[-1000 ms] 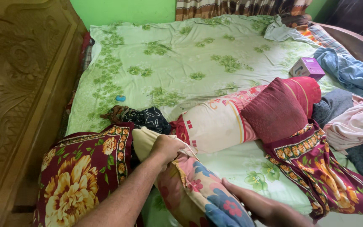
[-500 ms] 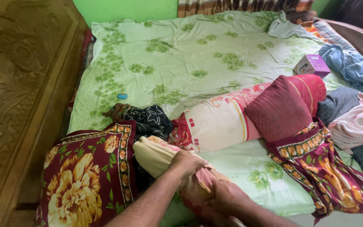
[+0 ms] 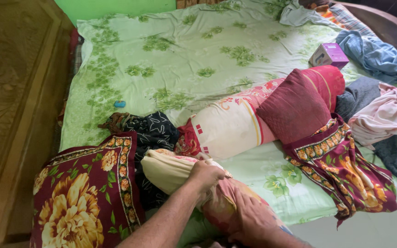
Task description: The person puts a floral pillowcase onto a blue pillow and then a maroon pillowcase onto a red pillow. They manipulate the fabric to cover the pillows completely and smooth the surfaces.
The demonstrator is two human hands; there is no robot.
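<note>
Your left hand point(image 3: 206, 176) is clenched on the cream pillow point(image 3: 171, 170) at the bed's point(image 3: 171, 59) near edge; your right hand point(image 3: 249, 220) grasps its floral cover point(image 3: 228, 200). Bunched cover may snag, or the pillow may slide off.

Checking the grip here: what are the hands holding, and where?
Both hold the cream pillow: left hand at its cover's bunched opening, right hand on the covered end.
</note>
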